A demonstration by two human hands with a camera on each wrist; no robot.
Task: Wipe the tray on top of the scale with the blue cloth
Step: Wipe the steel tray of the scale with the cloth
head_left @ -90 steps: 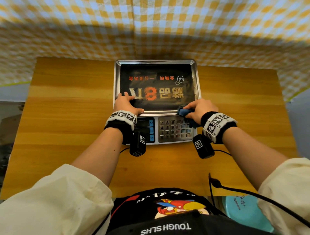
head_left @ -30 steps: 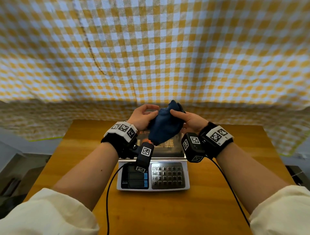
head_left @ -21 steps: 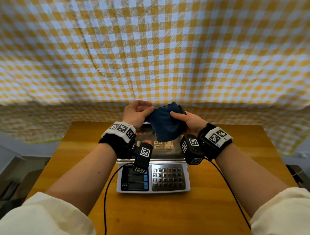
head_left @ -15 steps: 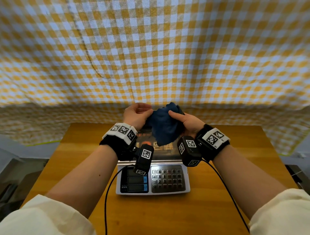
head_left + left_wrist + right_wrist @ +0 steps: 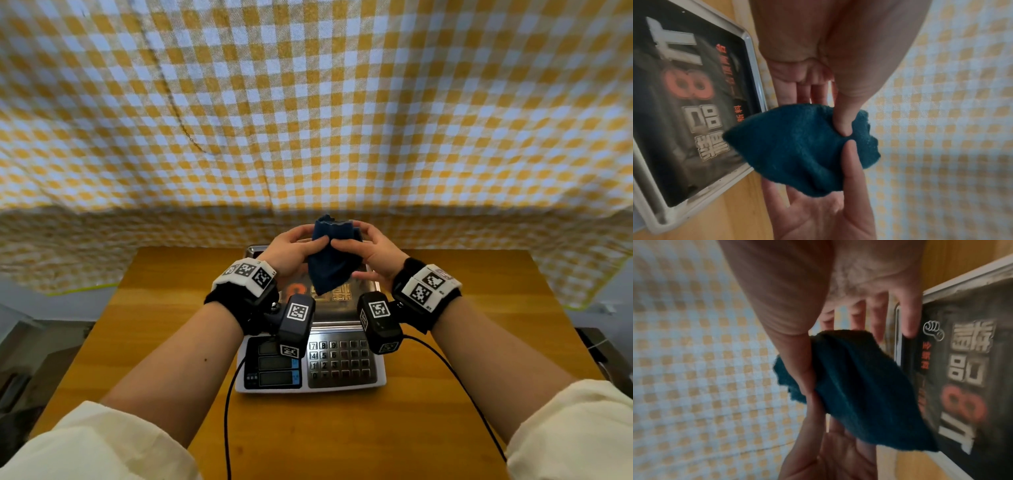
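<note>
Cloth (image 5: 331,265) is pinched between the fingers of both hands (image 5: 291,251) (image 5: 375,255) mid-frame, held above the tray (image 5: 754,68); no wiping contact is made, so wiping apparently remains.

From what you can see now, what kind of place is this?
Probably a staged recording corner, not a real shop: a wooden table bears only a price scale with its tray, and a checked yellow cloth hangs behind as backdrop.
</note>
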